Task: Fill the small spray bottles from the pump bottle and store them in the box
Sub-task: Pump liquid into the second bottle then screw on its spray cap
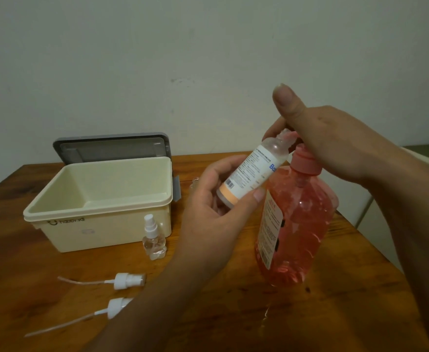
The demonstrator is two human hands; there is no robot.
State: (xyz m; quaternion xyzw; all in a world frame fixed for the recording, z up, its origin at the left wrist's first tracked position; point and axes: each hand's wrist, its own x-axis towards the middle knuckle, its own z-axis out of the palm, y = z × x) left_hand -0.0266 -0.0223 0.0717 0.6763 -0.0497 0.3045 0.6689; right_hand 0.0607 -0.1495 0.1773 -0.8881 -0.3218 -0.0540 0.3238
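Your desk (335, 313) carries a cream box (101, 212), open and empty, its grey lid (112, 147) propped behind it. Right of the box stands the pink pump bottle (294, 224). Your right hand (335, 143) closes over its pump head, thumb raised. Your left hand (218, 212) grips a labelled spray bottle (254, 171), capless and tilted, its mouth up at the pump. A small clear bottle (153, 240) stands capped just before the box. Two loose spray heads (127, 282) with tubes lie nearer you.
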